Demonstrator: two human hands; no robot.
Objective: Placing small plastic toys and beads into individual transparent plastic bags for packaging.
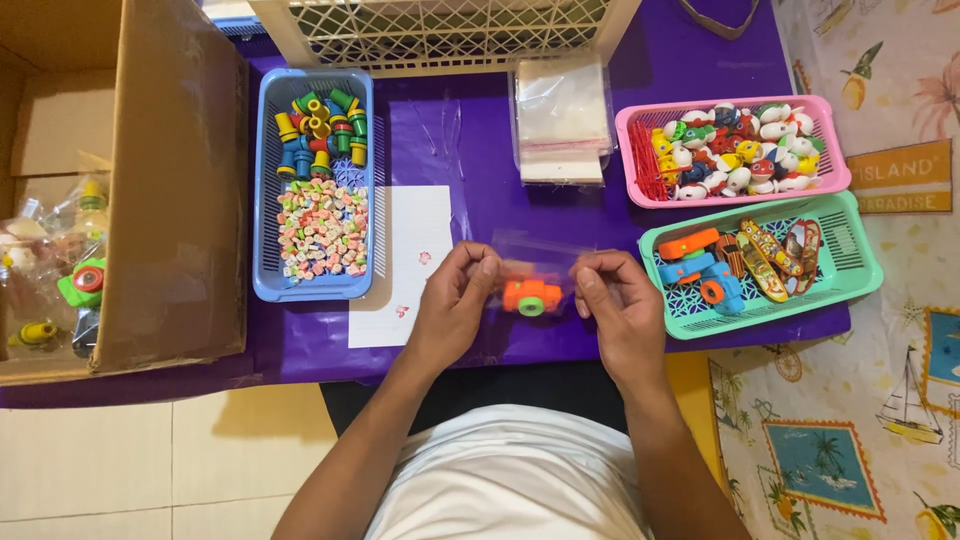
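box: cardboard box (150,190) at far left, bagged toys inside it
blue basket: blue basket (266,200) beside the box, coloured stamp pegs in the upper half, small pastel beads in the lower
card: white card (410,250) flat on the purple tabletop (470,140), just right of the blue basket
left hand: my left hand (452,305) pinches the left edge of a clear bag (535,255)
toy: orange toy camera (531,296) sits inside the clear bag, between my hands, above the tabletop front edge
right hand: my right hand (615,300) pinches the bag's right edge
bag stack: stack of empty clear bags (560,120) behind my hands
pink basket: pink basket (835,175), small fish-shaped toys
green basket: green basket (855,270), toy cameras and mini skateboards
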